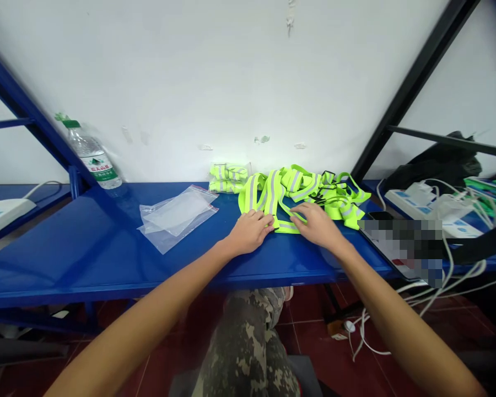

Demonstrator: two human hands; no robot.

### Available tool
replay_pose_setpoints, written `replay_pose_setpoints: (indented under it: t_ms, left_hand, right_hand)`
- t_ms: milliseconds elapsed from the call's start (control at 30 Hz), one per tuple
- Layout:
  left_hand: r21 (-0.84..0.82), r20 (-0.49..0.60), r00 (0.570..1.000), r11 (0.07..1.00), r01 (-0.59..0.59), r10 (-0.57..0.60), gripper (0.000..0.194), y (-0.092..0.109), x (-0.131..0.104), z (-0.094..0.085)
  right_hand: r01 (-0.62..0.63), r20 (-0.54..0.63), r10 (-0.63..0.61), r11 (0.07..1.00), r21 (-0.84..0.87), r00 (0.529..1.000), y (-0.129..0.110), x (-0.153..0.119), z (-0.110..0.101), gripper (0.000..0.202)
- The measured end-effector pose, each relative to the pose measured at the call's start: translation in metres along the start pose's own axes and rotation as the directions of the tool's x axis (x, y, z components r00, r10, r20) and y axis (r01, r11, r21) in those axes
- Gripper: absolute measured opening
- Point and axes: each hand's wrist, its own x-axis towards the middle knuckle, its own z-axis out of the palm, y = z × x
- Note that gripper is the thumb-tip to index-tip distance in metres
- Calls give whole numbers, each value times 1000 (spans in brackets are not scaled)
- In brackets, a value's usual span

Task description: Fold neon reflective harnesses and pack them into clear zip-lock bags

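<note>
A tangle of neon yellow reflective straps point(300, 184) with grey stripes and black buckles lies on the blue table point(107, 242), near the wall. My left hand point(252, 230) is closed on a strap by a small black buckle at the near edge of the pile. To its right, my right hand point(314, 223) has its thumb and fingers around the edge of another strap stretch. One strap piece runs flat between both hands. Behind the left side of the pile sits a clear bag of folded yellow straps point(228, 177).
Flat clear zip bags point(179, 212) lie left of my hands. A water bottle point(95, 157) leans against the wall at the far left. On the right are a blurred-out tablet-like device point(386, 245), power strips point(458, 223) and white cables point(444, 275).
</note>
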Motion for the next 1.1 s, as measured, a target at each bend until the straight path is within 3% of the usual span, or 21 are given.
replay_pose_setpoints:
  t_ms: [100, 267, 333, 433, 533, 633, 700, 767, 833, 900, 1000, 1100]
  left_hand:
    - [-17, 23, 1000, 1000, -4, 5, 32, 1, 0, -4]
    - [-27, 23, 1000, 1000, 4, -4, 30, 3, 0, -5]
    - [-25, 23, 1000, 1000, 4, -3, 31, 3, -1, -5]
    - [-2, 19, 1000, 1000, 23, -23, 32, 6, -3, -5]
    - [29, 18, 999, 998, 46, -47, 32, 10, -6, -6]
    - [44, 20, 999, 998, 47, -48, 31, 12, -8, -8]
    - [52, 15, 999, 998, 41, -42, 31, 12, -8, -7]
    - [59, 7, 999, 998, 37, -38, 31, 11, -8, -6]
    - [68, 0, 1000, 997, 29, -29, 31, 10, -9, -4]
    - [70, -6, 1000, 997, 17, -17, 30, 8, -12, -3]
    - [-4, -17, 1000, 1000, -8, 8, 29, 5, -25, -5]
    - [-159, -44, 999, 987, -35, 29, 29, 6, -41, -10]
  right_hand:
    - [-119, 190, 139, 987, -112, 972, 30, -7, -20, 46]
    - [-200, 308, 226, 973, -112, 924, 56, -10, -36, 44]
    - [-237, 393, 237, 970, -49, 888, 54, -8, -41, 36]
    - [-384, 511, 235, 900, 207, 827, 43, -2, -51, 36]
    - [-487, 379, 319, 691, 534, 869, 24, 7, -61, 34]
    - [-439, 225, 424, 521, 732, 878, -2, 20, -66, 46]
    - [-347, 150, 398, 485, 803, 905, -22, 29, -62, 52]
    - [-222, 64, 300, 530, 818, 952, -41, 37, -50, 54]
    - [-114, -21, 198, 646, 755, 980, -58, 41, -30, 49]
    - [-84, -72, 170, 762, 642, 983, -72, 41, -9, 39]
    - [28, -93, 14, 901, 433, 996, -84, 34, 16, 21]
    - [191, -66, -181, 958, 212, 981, -85, 24, 27, 22]
